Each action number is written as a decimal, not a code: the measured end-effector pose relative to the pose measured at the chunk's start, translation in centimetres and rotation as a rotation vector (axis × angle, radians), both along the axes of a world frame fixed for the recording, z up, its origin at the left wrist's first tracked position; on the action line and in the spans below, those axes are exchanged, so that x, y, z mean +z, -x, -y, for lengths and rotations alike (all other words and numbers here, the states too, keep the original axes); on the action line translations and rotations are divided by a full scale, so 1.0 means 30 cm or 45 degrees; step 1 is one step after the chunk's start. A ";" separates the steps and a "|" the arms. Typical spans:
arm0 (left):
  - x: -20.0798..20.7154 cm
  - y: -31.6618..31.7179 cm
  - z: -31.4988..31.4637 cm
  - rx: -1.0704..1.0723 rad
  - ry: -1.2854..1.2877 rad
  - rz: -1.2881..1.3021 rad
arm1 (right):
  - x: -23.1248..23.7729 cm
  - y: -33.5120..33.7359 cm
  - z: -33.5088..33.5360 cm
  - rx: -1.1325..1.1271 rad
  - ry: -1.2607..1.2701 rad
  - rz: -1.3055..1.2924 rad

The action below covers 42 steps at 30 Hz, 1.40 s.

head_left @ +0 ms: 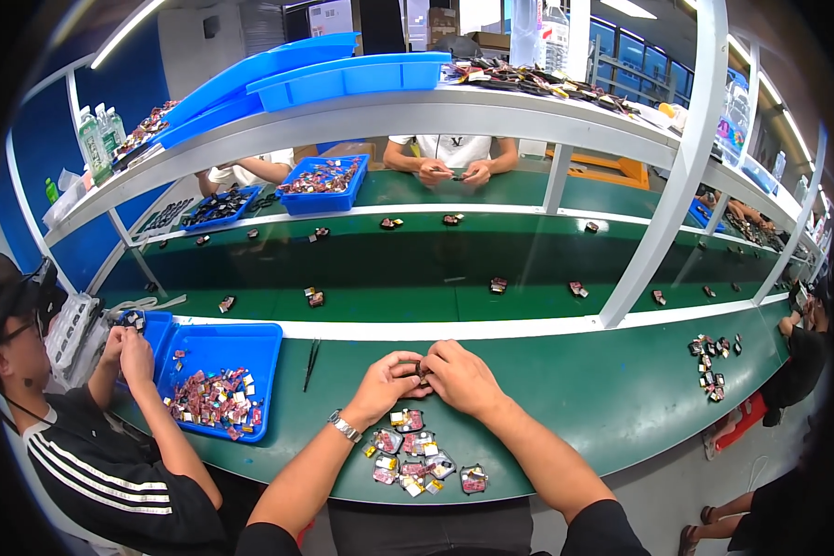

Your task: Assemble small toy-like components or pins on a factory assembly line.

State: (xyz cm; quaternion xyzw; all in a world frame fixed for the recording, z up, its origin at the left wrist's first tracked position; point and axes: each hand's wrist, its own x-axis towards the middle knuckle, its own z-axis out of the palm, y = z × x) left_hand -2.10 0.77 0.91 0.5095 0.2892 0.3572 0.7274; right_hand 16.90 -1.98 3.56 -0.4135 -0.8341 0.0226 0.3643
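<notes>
My left hand (386,385) and my right hand (463,378) meet over the green bench, fingers closed around a small dark electronic module (422,372). Most of the module is hidden by my fingers. Between my forearms lies a group of small dark-framed modules (416,445) with red circuit boards and silver and yellow parts. One similar module (473,479) sits a little apart at the right of the group. To the left of my left hand, a pair of dark tweezers (312,365) rests on the green bench (565,389).
At left, a blue tray (275,347) holds many small circuit parts; a co-worker's hands (132,357) work beside it. Modules lie spaced along the green belt (537,301) beyond the white rail (408,332). More modules (711,366) lie at right. A shelf (454,113) spans overhead on white posts.
</notes>
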 end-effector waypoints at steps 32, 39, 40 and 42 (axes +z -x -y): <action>-0.021 0.017 -0.014 -0.078 0.022 0.005 | -0.020 -0.006 0.020 -0.036 0.274 -0.199; -0.031 0.016 -0.021 -0.071 0.005 0.083 | -0.054 0.020 0.016 -0.092 0.166 -0.258; -0.030 0.016 -0.021 -0.069 0.018 0.095 | -0.058 0.024 0.017 -0.103 0.172 -0.311; -0.030 0.018 -0.021 -0.062 0.019 0.105 | -0.066 0.033 0.017 -0.114 0.177 -0.365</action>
